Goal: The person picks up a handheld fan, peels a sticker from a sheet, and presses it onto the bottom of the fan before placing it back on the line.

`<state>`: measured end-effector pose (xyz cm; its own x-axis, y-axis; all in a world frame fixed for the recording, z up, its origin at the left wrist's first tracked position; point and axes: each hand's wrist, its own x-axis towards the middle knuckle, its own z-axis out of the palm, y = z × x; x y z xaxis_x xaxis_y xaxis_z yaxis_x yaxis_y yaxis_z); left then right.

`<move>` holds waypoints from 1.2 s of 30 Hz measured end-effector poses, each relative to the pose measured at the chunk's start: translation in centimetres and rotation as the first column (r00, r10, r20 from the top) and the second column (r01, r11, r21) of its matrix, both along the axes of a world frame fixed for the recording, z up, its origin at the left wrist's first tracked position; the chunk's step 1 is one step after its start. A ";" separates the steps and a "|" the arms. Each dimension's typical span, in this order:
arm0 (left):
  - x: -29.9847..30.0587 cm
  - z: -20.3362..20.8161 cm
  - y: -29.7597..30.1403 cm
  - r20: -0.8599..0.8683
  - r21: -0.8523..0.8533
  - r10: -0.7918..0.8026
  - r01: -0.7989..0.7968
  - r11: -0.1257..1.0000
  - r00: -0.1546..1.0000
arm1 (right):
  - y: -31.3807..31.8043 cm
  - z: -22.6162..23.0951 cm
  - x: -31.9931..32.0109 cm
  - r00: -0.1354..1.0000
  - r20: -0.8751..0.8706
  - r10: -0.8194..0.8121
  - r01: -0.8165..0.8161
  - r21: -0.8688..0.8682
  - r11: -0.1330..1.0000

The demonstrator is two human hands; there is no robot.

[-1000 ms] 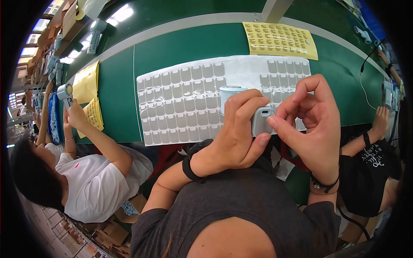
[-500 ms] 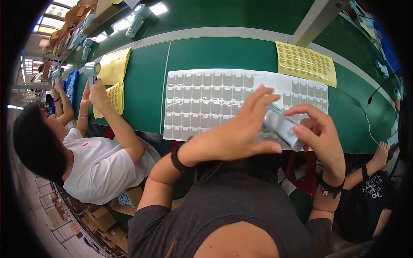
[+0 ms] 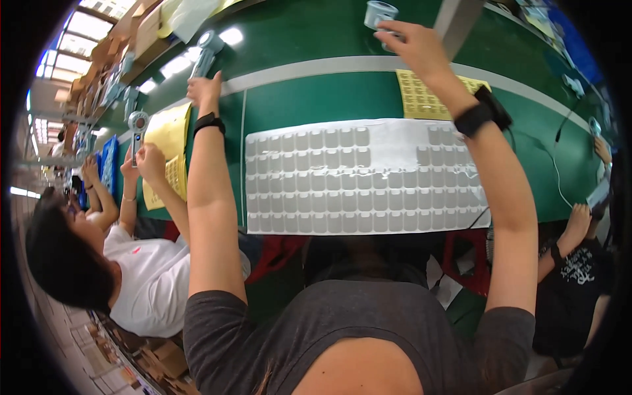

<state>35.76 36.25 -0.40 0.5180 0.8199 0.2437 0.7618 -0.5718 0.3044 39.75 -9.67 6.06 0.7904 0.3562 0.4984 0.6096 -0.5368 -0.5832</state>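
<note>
A pale blue, round-headed handheld device (image 3: 381, 13) sits upright near the far edge of the green tabletop (image 3: 316, 92), gripped at its side. A second like it (image 3: 208, 49) lies tilted toward the far left edge, just beyond fingertips.

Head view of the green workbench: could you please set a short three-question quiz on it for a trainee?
1. True or false: the left hand rests flat on the white sheet of grey pads.
2. What do the right hand fingers close on? A) a red cup B) the pale round device C) a pair of scissors
3. Fill in: the bands on both wrists are ___ in colour.
Key: 1 false, it is out past the sheet on the green table; 2 B; 3 black.
</note>
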 end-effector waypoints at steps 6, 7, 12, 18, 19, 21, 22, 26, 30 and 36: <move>0.4 1.2 0.6 -0.059 -0.085 0.038 -0.043 0.995 0.998 | 0.0 -3.8 1.1 0.997 0.025 -0.079 0.082 -0.148 0.986; 0.3 1.1 0.2 -0.062 -0.088 0.027 -0.033 0.996 0.998 | -0.5 -4.1 0.5 0.996 -0.014 -0.092 0.087 -0.201 0.976; -0.2 0.8 1.3 0.089 -0.038 -0.062 0.066 0.997 0.994 | -3.4 -1.6 -5.4 0.999 -0.046 -0.021 0.020 -0.029 0.999; 0.7 2.6 -4.4 0.565 0.062 -0.247 0.259 0.964 0.787 | -8.9 -3.4 -16.4 0.962 -0.219 -0.164 0.145 -0.100 0.984; 0.4 3.8 -6.0 0.661 0.054 -0.309 0.368 0.928 0.683 | -8.7 -4.1 -17.2 0.966 -0.188 -0.179 0.167 -0.075 0.983; -0.9 5.5 -8.9 0.740 0.044 -0.344 0.468 0.882 0.578 | -8.4 -5.1 -18.6 0.969 -0.136 -0.208 0.206 -0.026 0.978; -1.7 6.8 -10.3 0.747 0.059 -0.379 0.513 0.856 0.546 | -8.3 -5.1 -18.9 0.969 -0.143 -0.201 0.199 -0.030 0.980; -5.1 8.5 -14.8 0.787 0.076 -0.466 0.686 0.723 0.404 | -7.8 -5.4 -19.0 0.963 -0.130 -0.236 0.233 -0.039 0.972; -10.0 9.6 -20.5 0.833 0.020 -0.477 0.846 0.533 0.281 | -8.0 -5.1 -19.0 0.969 -0.115 -0.218 0.206 -0.105 0.973; -15.5 9.8 -28.4 0.852 -0.044 -0.471 0.929 0.368 0.227 | -7.9 -5.1 -19.5 0.961 -0.095 -0.259 0.254 -0.061 0.965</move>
<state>20.25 7.90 9.35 0.8077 0.2526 0.5328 -0.4476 -0.3255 0.8329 20.20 -17.56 0.93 0.9040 0.1558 0.3981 0.3865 -0.6961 -0.6051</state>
